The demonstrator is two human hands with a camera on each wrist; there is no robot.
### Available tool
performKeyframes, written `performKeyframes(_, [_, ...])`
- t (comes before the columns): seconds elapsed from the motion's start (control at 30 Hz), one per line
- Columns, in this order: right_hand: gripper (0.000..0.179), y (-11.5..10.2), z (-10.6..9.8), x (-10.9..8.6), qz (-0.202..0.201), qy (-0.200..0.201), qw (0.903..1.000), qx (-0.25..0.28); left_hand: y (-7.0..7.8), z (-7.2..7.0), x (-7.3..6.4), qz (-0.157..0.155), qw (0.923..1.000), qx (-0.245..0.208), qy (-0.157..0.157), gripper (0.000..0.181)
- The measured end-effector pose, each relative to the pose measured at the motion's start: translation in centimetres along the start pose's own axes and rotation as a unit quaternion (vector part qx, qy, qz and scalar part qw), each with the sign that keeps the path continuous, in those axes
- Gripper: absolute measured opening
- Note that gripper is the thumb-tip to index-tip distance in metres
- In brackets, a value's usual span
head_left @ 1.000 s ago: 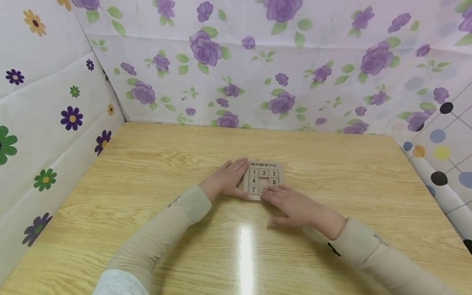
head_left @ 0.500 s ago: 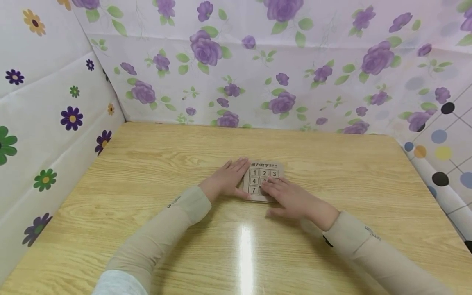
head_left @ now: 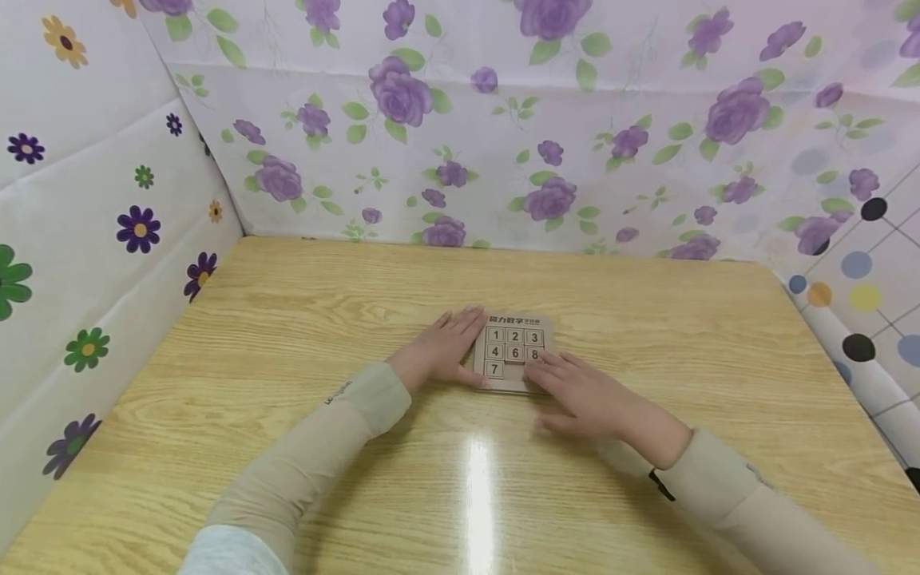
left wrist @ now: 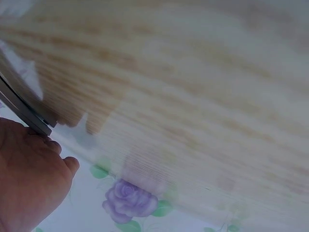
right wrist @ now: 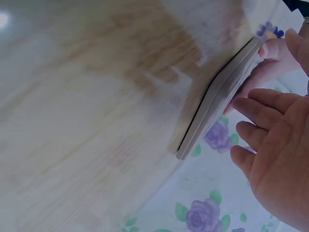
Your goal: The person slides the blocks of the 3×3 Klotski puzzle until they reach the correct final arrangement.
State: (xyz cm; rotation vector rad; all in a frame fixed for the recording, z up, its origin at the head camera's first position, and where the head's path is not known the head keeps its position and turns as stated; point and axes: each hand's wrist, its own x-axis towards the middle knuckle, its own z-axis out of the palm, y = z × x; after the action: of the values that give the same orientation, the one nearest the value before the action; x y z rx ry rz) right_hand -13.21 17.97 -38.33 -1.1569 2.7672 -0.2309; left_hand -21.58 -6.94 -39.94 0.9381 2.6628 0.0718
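Note:
A flat sliding number puzzle point(head_left: 513, 383) lies on the wooden table, its tiles marked 1, 2, 3 across the top row, 4, 6, 8 in the middle and 7 at lower left. Beside the 7 is a gap; the lower right corner is hidden under fingers. My left hand point(head_left: 447, 349) rests along the puzzle's left side, fingers extended, thumb at its near left corner. Over the lower right part reaches my right hand point(head_left: 585, 399), its fingers loosely extended and thumb apart. In the right wrist view, that hand point(right wrist: 285, 150) is beside the puzzle's edge point(right wrist: 217, 96).
The wooden table point(head_left: 345, 295) spreads out on all sides of the puzzle. A cloth with purple flowers point(head_left: 460, 120) hangs behind it, a flowered sheet point(head_left: 93, 239) at the left and a dotted one point(head_left: 862, 295) at the right.
Tile 6 has moved up from the bottom row into the middle gap, leaving a gap below it. My right hand went up with it, then drew back to the lower right. The left hand stays put.

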Motion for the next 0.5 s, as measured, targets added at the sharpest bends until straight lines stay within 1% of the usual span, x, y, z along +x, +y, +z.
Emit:
performKeyframes(0.1, [0.069, -0.1, -0.1, -0.6, 0.007, -0.005, 1.0000, -0.001, 0.0, -0.1, -0.1, 0.002, 1.0000, -0.004, 0.005, 0.114])
performKeyframes(0.2, [0.070, -0.2, 0.0, -0.7, 0.002, -0.002, 1.0000, 0.001, 0.0, -0.2, -0.3, 0.003, 0.9999, -0.006, 0.010, 0.115])
performKeyframes(0.5, [0.074, -1.2, 0.1, 0.4, -0.017, -0.013, 0.9998, 0.005, 0.0, 0.0, -0.2, 0.008, 0.9999, -0.005, 0.012, 0.114])
